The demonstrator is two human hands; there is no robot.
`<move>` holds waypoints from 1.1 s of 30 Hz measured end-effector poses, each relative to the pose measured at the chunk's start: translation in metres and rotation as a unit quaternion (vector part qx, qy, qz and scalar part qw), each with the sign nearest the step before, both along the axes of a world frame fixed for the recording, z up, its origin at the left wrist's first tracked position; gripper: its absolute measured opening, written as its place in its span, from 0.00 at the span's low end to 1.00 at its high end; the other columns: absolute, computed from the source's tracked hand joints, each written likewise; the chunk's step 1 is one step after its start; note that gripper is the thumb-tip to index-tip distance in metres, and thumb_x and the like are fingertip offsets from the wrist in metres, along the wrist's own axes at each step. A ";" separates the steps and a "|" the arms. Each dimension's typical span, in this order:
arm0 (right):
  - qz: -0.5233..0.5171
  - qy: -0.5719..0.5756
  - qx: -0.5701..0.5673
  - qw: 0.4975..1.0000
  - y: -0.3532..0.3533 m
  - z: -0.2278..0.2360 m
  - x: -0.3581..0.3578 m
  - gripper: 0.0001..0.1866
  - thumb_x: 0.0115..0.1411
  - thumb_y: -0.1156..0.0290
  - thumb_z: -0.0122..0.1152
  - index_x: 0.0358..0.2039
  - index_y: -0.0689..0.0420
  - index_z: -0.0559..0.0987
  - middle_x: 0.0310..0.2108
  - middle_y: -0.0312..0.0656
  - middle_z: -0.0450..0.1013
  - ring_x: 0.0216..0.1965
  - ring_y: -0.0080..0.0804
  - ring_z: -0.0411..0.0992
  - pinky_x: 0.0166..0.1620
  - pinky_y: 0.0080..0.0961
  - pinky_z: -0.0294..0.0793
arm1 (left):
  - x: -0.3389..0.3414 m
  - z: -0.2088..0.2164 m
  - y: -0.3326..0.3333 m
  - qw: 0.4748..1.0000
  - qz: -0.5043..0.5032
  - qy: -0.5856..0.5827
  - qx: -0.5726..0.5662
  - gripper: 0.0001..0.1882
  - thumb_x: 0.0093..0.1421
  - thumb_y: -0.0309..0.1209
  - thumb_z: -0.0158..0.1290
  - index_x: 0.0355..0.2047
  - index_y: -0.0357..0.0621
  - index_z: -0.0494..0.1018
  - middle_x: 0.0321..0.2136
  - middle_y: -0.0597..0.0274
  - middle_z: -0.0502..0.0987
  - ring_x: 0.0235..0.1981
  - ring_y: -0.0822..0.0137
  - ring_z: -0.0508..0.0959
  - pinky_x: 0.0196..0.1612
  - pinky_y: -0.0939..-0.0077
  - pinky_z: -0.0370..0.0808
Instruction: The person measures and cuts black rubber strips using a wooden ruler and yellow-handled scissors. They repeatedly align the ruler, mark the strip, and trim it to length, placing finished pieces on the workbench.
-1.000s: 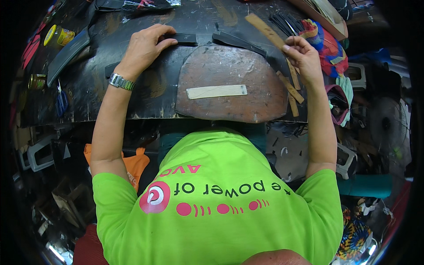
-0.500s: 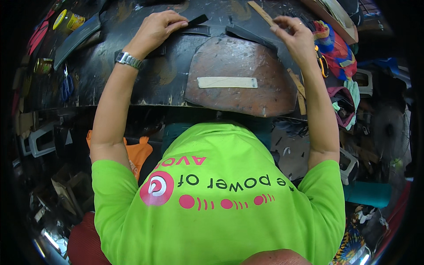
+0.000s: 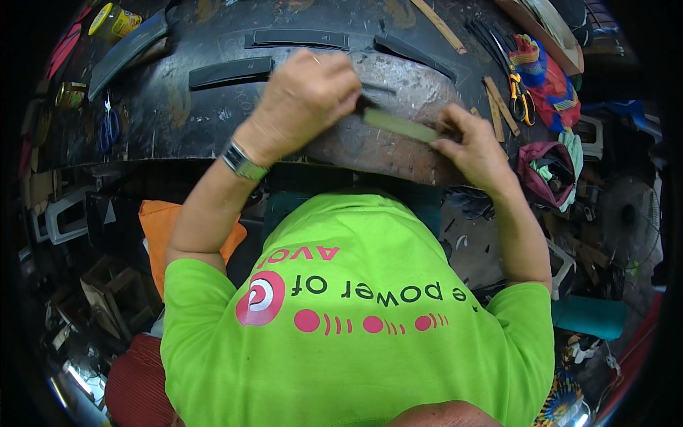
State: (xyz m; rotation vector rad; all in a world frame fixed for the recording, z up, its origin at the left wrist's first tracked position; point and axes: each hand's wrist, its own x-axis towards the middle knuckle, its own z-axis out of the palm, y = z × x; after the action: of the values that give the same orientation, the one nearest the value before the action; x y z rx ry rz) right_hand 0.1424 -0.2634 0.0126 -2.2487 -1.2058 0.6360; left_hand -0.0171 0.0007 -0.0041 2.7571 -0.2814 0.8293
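Note:
My left hand (image 3: 306, 96), with a metal watch at its wrist, is closed over the brown board (image 3: 331, 149). From its fingers juts a dark strip (image 3: 378, 88), smeared by motion; its far end is hidden behind the hand. My right hand (image 3: 466, 146) pinches the right end of a pale flat strip (image 3: 402, 127), held tilted above the same board. The pale strip's left end meets or overlaps a blurred dark patch by the left fingers; I cannot tell whether they touch. Beyond the hands lie black strips: one at left (image 3: 231, 73), one behind (image 3: 299, 38), one at right (image 3: 416, 55).
A wooden stick (image 3: 440, 27) lies at the back, with short wooden pieces (image 3: 501, 107) at the right. Orange-handled scissors (image 3: 521, 99) rest beside colourful cloth (image 3: 544, 78). Blue-handled scissors (image 3: 109, 128) and a yellow-labelled jar (image 3: 114, 21) are at the left.
Both hands have come inward and nearer, over the board. The pale strip has been picked up from the board by my right hand. The wooden stick now lies loose at the back.

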 end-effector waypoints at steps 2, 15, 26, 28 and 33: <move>-0.046 0.032 0.007 0.998 -0.009 0.002 0.017 0.10 0.55 0.82 0.67 0.37 0.62 0.76 0.26 0.42 0.74 0.31 0.27 0.74 0.38 0.26 0.73 | -0.003 -0.009 -0.025 0.999 -0.020 0.030 -0.015 0.08 0.51 0.28 0.66 0.30 0.45 0.78 0.32 0.64 0.77 0.32 0.63 0.78 0.41 0.71 0.73; -0.106 0.292 0.176 0.934 -0.004 0.006 0.015 0.13 0.62 0.79 0.65 0.48 0.63 0.83 0.36 0.33 0.78 0.37 0.18 0.74 0.44 0.17 0.74 | -0.036 -0.015 -0.032 0.953 0.149 0.059 -0.256 0.22 0.53 0.28 0.68 0.49 0.46 0.79 0.40 0.59 0.82 0.41 0.58 0.82 0.46 0.65 0.78; -0.028 0.125 0.124 0.984 0.026 -0.017 -0.012 0.10 0.63 0.78 0.63 0.44 0.65 0.83 0.38 0.44 0.83 0.39 0.26 0.80 0.46 0.23 0.76 | -0.038 -0.028 -0.034 0.939 0.134 0.033 -0.315 0.21 0.55 0.24 0.66 0.50 0.45 0.79 0.35 0.60 0.84 0.37 0.61 0.82 0.42 0.68 0.79; -0.016 0.090 0.116 0.989 0.030 -0.015 -0.013 0.10 0.63 0.78 0.62 0.44 0.65 0.84 0.38 0.44 0.83 0.39 0.26 0.79 0.47 0.23 0.77 | -0.039 -0.028 -0.035 0.941 0.136 0.035 -0.309 0.17 0.55 0.25 0.66 0.47 0.45 0.80 0.34 0.60 0.84 0.36 0.60 0.82 0.42 0.67 0.79; 0.004 0.059 0.096 0.994 0.031 -0.013 -0.013 0.11 0.64 0.80 0.60 0.45 0.64 0.84 0.38 0.40 0.83 0.40 0.22 0.78 0.48 0.22 0.76 | -0.037 -0.026 -0.032 0.968 0.128 0.037 -0.212 0.11 0.57 0.24 0.65 0.41 0.43 0.83 0.36 0.60 0.83 0.38 0.60 0.83 0.43 0.72 0.80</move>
State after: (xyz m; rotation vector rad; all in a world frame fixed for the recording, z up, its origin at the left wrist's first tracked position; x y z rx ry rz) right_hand 0.1298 -0.2322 -0.0001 -2.0199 -1.1658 0.6179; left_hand -0.0542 -0.0311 -0.0306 2.4361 0.2461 0.7385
